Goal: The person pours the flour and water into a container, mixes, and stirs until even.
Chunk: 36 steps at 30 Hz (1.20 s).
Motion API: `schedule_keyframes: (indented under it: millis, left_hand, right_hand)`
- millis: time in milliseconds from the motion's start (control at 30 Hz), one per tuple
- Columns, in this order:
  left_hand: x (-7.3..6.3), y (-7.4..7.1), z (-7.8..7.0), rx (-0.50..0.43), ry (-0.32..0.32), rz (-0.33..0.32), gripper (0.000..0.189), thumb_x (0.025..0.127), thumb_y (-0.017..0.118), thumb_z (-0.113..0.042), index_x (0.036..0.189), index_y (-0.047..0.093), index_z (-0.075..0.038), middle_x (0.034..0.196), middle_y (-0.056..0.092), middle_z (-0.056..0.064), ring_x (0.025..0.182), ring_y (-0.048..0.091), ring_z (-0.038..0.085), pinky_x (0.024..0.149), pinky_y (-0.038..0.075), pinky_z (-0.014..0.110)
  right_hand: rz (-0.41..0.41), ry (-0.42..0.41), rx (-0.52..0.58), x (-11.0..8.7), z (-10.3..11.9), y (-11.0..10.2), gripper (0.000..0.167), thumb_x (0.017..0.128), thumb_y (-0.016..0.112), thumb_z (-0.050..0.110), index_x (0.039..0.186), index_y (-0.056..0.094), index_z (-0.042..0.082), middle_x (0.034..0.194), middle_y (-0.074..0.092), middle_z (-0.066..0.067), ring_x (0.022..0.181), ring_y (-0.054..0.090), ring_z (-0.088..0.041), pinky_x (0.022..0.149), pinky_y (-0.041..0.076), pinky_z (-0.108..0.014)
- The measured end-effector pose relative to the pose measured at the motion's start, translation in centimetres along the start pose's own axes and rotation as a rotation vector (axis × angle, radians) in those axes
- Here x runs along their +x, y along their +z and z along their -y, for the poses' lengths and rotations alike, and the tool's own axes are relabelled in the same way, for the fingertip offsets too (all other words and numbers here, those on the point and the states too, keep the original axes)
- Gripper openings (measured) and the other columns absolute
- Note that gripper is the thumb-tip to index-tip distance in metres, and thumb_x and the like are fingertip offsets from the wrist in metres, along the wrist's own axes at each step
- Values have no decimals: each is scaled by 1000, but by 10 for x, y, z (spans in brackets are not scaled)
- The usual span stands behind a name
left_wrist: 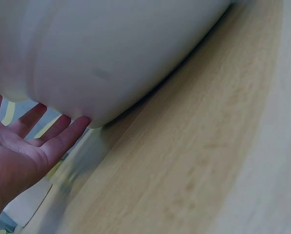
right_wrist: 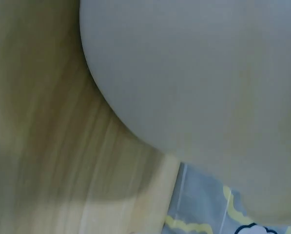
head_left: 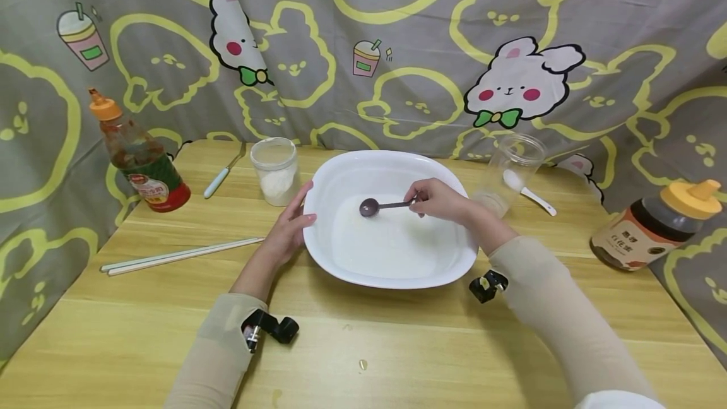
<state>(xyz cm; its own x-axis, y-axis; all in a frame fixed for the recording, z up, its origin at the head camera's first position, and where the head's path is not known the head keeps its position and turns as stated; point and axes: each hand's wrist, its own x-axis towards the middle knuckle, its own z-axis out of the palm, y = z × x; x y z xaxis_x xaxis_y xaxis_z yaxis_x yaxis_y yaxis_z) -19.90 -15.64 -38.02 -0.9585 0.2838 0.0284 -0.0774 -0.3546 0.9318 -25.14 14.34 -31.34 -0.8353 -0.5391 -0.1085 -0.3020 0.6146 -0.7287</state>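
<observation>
A white oval basin (head_left: 392, 278) stands on the wooden table, its bottom looking pale and milky. My left hand (head_left: 288, 230) holds its left side, thumb at the rim; in the left wrist view the hand's spread fingers (left_wrist: 62, 141) rest against the outer wall (left_wrist: 111, 53). Above the inside of the basin, my right hand (head_left: 436, 199) pinches the handle of a dark measuring spoon (head_left: 369, 207), its round bowl over the basin's middle. The right wrist view takes in only the basin's outer side (right_wrist: 184, 83), with that hand out of sight.
Behind the left hand stands a jar of white powder (head_left: 278, 175), near a blue-handled utensil (head_left: 217, 180) and chopsticks (head_left: 182, 256). A red sauce bottle (head_left: 147, 169) is far left. Rightward are a clear jar (head_left: 514, 153), a white spoon (head_left: 538, 201) and a honey bottle (head_left: 653, 226).
</observation>
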Motion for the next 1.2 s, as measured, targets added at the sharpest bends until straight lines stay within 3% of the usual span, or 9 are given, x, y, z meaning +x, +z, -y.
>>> schedule_keyframes:
  millis: [167,367,533,700,900,1067,1200]
  left_hand:
    - [0,0,0,3,6,3,69,78,48,-6,139,18,-22,137,19,15,114,31,38,77,45,41]
    - [0,0,1,2,2,0,68,79,48,-6,139,19,-23,137,20,14,114,31,37,78,44,42]
    - [1,-1,1,10,-1,2,69,79,48,-6,139,18,-23,137,19,13,113,34,34,79,43,42]
    - [1,0,1,3,-3,1,69,79,48,-6,139,19,-23,137,19,13,114,33,34,80,43,42]
    - [0,1,0,-4,-2,13,70,79,48,-5,139,17,-22,139,17,12,117,27,38,85,37,48]
    - [0,2,-2,6,-2,7,69,78,48,-6,139,18,-23,139,18,11,117,28,37,81,42,43]
    - [0,1,-2,-3,-4,1,69,79,47,-5,139,18,-22,139,17,11,117,28,37,79,44,39]
  right_hand:
    - [57,-45,29,-7,3,6,12,79,53,0,91,57,-4,59,51,-6,54,42,-16,49,34,-24]
    - [129,-119,-72,-27,5,-5,9,78,54,-2,85,58,-1,57,50,-3,52,42,-15,51,35,-24]
    - [43,-105,-226,-35,-1,-21,10,76,54,-4,81,60,2,59,49,-2,54,41,-15,51,36,-27]
    - [-64,-98,-353,-26,-7,-25,9,76,54,-3,82,59,3,59,46,0,57,40,-15,56,34,-29]
    - [-63,-89,-218,-5,-9,-13,10,78,53,-2,86,58,0,59,51,-2,55,46,-20,55,38,-29]
    - [25,-44,-20,8,-2,2,12,80,53,-1,91,57,-2,63,55,-11,64,49,-34,53,35,-27]
    - [89,-2,78,9,3,9,13,80,54,1,92,57,-3,64,54,-13,65,46,-35,53,32,-27]
